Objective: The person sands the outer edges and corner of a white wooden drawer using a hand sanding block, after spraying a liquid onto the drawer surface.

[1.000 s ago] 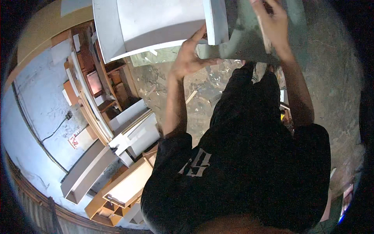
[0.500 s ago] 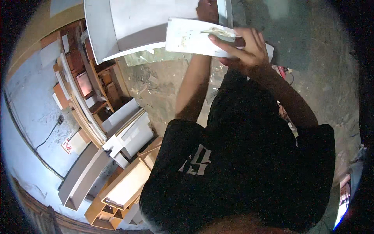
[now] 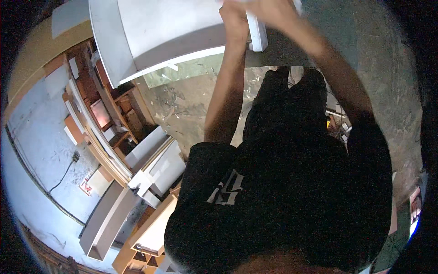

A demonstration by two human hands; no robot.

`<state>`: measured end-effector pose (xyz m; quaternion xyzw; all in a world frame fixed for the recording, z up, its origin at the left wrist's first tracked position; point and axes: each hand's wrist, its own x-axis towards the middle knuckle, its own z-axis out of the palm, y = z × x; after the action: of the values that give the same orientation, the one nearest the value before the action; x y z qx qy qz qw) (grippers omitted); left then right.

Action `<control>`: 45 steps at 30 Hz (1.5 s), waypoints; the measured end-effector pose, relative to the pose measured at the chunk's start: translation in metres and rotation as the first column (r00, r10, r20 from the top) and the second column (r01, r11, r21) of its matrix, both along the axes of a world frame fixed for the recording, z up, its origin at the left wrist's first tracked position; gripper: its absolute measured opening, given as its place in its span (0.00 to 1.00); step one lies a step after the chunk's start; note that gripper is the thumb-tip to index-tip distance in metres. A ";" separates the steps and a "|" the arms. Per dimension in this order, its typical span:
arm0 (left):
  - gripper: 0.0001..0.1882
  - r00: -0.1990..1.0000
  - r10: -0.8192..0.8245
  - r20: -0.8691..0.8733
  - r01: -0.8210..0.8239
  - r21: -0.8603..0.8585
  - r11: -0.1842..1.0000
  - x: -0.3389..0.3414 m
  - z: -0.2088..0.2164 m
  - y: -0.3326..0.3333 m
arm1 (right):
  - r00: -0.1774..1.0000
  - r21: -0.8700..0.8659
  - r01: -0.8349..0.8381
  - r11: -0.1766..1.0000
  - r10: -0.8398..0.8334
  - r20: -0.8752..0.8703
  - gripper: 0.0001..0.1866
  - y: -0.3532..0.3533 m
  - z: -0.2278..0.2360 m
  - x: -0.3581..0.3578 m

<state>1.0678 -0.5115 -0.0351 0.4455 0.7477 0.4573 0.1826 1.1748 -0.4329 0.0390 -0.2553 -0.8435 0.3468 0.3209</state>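
Note:
A large white box-like panel piece (image 3: 173,20) with raised sides lies at the top of the view. My left hand (image 3: 234,17) is over its right part, fingers curled closed; what they hold, if anything, is hidden. My right hand (image 3: 272,13) is close beside it at the upper edge, smeared by motion, its fingers partly out of the picture. Below the hands stands the white end board (image 3: 258,36) of the box. A small bit of a white piece (image 3: 298,5) shows beyond my right wrist; I cannot tell whether the right hand holds it.
Wooden shelving and upright boards (image 3: 98,123) lean along the pale blue wall (image 3: 39,141) at left. White panels (image 3: 166,169) and a long grey channel-shaped piece (image 3: 107,223) stand nearer. Scraps litter the concrete floor (image 3: 178,107). Small tools or offcuts (image 3: 338,124) lie right of my legs.
My right hand has moved up and slightly left, close to my left hand. The white board it held has gone mostly out of sight. The whole view has shifted a little.

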 end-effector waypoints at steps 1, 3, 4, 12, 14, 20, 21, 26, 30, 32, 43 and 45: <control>0.20 1.000 -0.005 -0.001 0.005 0.007 1.000 0.003 0.001 0.004 | 0.995 0.009 0.089 0.996 -0.089 -0.052 0.28 0.029 0.006 -0.012; 0.20 1.000 -0.015 0.012 0.014 0.025 1.000 0.001 0.000 0.010 | 0.984 0.334 0.178 0.926 -0.161 -0.080 0.28 0.039 -0.001 -0.020; 0.20 1.000 -0.013 0.022 0.013 0.041 0.999 -0.002 -0.002 0.010 | 0.995 0.102 0.088 0.991 -0.093 0.042 0.28 0.019 -0.013 -0.012; 0.21 0.998 -0.043 0.054 0.041 0.033 0.999 -0.004 -0.006 0.005 | 0.995 0.167 0.011 0.986 0.005 -0.097 0.29 0.014 -0.005 -0.009; 0.18 1.000 -0.008 -0.021 0.009 0.034 0.999 0.007 -0.002 0.022 | 0.983 0.299 0.155 0.942 -0.117 -0.138 0.29 0.093 -0.006 -0.039; 0.18 0.990 -0.035 0.135 0.003 0.226 0.974 -0.009 -0.023 -0.001 | 0.999 0.137 -0.044 0.990 0.045 0.000 0.28 -0.026 -0.015 0.017; 0.18 0.985 -0.062 0.163 0.016 0.269 0.963 -0.006 -0.031 -0.005 | 0.996 0.197 -0.064 0.978 0.074 -0.045 0.31 -0.052 -0.016 0.036; 0.16 0.980 -0.015 0.199 0.036 -0.103 0.994 -0.003 -0.006 0.008 | 1.000 0.135 -0.007 0.991 0.004 0.019 0.28 0.035 -0.004 -0.017; 0.20 0.996 -0.035 0.087 0.027 0.089 0.996 0.013 0.010 0.021 | 0.996 0.202 0.078 0.976 -0.086 0.031 0.30 0.129 0.004 -0.054; 0.26 0.997 -0.056 0.058 0.051 0.084 0.995 0.007 0.005 0.017 | 0.997 0.147 0.049 0.988 -0.057 0.049 0.31 0.080 -0.010 -0.030; 0.17 0.958 0.018 0.286 -0.044 0.085 0.995 0.021 0.014 0.021 | 0.967 0.216 0.250 0.944 -0.230 -0.113 0.28 0.103 -0.010 -0.045; 0.16 0.973 0.042 0.225 -0.074 0.135 0.988 0.013 0.010 0.019 | 0.985 0.111 0.166 0.980 -0.159 -0.071 0.26 0.119 0.004 -0.060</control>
<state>1.0806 -0.4922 -0.0254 0.3816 0.7006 0.5617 0.2191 1.1147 -0.3139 0.0426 -0.2932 -0.8284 0.2775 0.3883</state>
